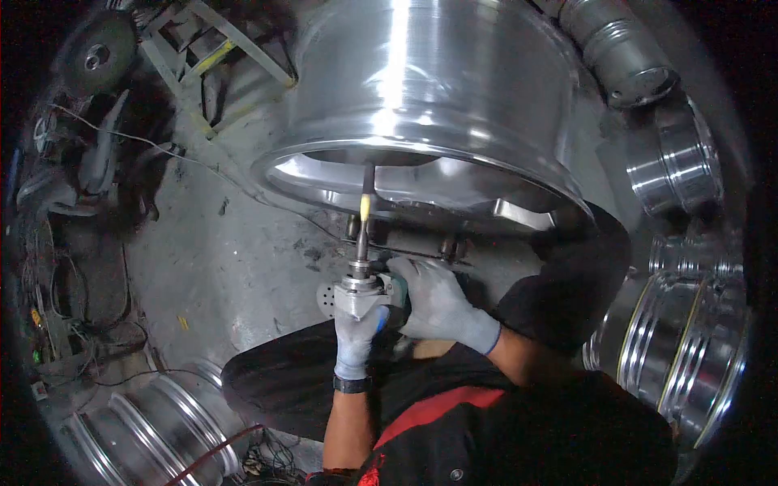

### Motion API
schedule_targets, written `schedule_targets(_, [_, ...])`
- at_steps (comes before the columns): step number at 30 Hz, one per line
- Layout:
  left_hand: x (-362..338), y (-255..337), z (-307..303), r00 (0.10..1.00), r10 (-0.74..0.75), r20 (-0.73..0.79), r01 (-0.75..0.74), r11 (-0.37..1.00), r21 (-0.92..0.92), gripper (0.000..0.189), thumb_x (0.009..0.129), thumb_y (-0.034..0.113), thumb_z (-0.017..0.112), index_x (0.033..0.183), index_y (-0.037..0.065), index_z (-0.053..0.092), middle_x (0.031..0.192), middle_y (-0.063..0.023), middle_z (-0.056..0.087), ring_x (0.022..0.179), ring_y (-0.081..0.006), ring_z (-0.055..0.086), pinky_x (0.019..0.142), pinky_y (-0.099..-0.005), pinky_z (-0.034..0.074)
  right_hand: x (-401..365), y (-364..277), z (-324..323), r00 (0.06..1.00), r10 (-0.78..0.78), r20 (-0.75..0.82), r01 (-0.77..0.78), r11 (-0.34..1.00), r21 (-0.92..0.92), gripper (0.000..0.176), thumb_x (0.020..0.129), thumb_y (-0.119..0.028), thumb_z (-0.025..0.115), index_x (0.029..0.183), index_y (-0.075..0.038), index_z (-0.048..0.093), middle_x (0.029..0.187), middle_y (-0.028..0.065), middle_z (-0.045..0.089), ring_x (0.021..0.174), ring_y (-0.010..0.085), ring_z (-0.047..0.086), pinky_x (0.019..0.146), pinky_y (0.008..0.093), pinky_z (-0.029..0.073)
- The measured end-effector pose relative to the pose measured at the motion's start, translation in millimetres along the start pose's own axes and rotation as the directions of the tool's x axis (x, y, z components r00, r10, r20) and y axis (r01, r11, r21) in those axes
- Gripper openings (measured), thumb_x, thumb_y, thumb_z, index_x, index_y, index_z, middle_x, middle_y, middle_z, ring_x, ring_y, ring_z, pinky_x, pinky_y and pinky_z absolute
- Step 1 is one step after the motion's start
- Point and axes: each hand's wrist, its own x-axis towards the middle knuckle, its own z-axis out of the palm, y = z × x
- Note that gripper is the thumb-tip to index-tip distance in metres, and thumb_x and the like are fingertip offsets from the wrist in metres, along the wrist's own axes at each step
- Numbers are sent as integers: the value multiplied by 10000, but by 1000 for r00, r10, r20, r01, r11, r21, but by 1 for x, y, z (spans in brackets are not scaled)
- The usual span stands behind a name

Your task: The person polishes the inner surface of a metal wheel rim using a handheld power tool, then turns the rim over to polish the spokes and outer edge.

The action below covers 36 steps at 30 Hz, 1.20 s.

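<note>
"So, where's our wheel rim point(478, 81)?"

"Ahead of us, near end facing the power tool point(355, 303)."

"And our grip?"

"Our right hand point(444, 301) curls around the tool's body, our left hand point(354, 344) around its head; we'd brace both against kickback."

"And the yellow-banded shaft point(365, 206)?"

"It points into the rim; we can't tell whether its tip touches. We'd keep pressure light and even."

gloves point(444, 301) pale grey, wheel point(454, 81) silver. tool shaft point(361, 240) grey with yellow band point(365, 207). shirt point(567, 429) black, red stripe point(442, 407).
</note>
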Motion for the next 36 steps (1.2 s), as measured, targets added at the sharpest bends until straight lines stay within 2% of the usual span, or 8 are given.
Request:
schedule_targets(9, [-10,23,7,998,13,-68,-30,968,-249,505,825,-20,698,1321,26,615,1150,-45,690,1016,-153,664,880,-294,547,5,-3,4,998,-11,56,9,1000,21,810,666,-419,875,1285,-19,538,1059,240,694,1042,439,678,974,506,518])
schedule_targets(13, [-11,16,10,992,-124,-33,122,990,-68,511,834,-15,679,1338,22,605,1150,-53,691,1019,-152,665,882,-294,548,-6,-4,-9,995,83,54,-82,997,-15,812,659,-411,878,1293,-34,538,1068,236,691,1061,435,673,968,511,520])
schedule_targets(22, [-7,0,-8,999,39,-15,-42,959,-280,581,875,101,720,1420,38,527,1228,-59,642,1053,-161,649,873,-301,562,4,-5,12,993,69,97,-72,997,27,784,676,-387,868,1294,-31,543,1106,239,687,1073,425,671,956,514,530])
schedule_targets(26, [-9,-2,-13,995,-66,-71,50,978,-204,483,815,-35,719,1279,39,606,1172,-59,691,1026,-175,671,913,-344,553,0,-3,13,1000,13,28,-13,1000,17,767,689,-370,855,1292,-16,540,1098,245,687,1046,431,676,942,507,536])
schedule_targets(28, [-8,-9,-8,991,115,-66,-101,976,192,486,805,-53,720,1270,41,615,1157,-58,697,1011,-178,678,912,-346,552,-2,-2,10,1000,13,-10,-13,1000,2,757,696,-365,848,1289,-11,538,1094,246,687,1038,435,677,937,507,537])
schedule_targets(31, [-4,-13,-16,996,-60,-67,58,998,-36,496,787,-56,732,1261,38,623,1145,-61,703,1009,-169,679,905,-333,550,0,-3,9,1000,5,11,-5,999,47,761,701,-381,851,1285,-9,536,1089,247,686,1033,437,674,929,507,537])
schedule_targets(34, [-11,-3,-12,997,9,-80,-26,976,-218,507,774,-72,724,1259,36,626,1127,-64,705,996,-168,677,887,-324,550,3,-3,16,998,24,60,-28,997,70,760,702,-389,852,1281,-11,536,1084,249,687,1031,438,675,929,512,536])
schedule_targets(36, [-10,2,-13,998,1,-68,-3,999,-32,492,781,-69,707,1255,39,629,1120,-59,701,992,-167,675,881,-322,551,3,-4,9,970,113,216,-127,990,55,801,695,-314,810,1357,23,510,1088,294,681,1119,450,653,1069,499,484])
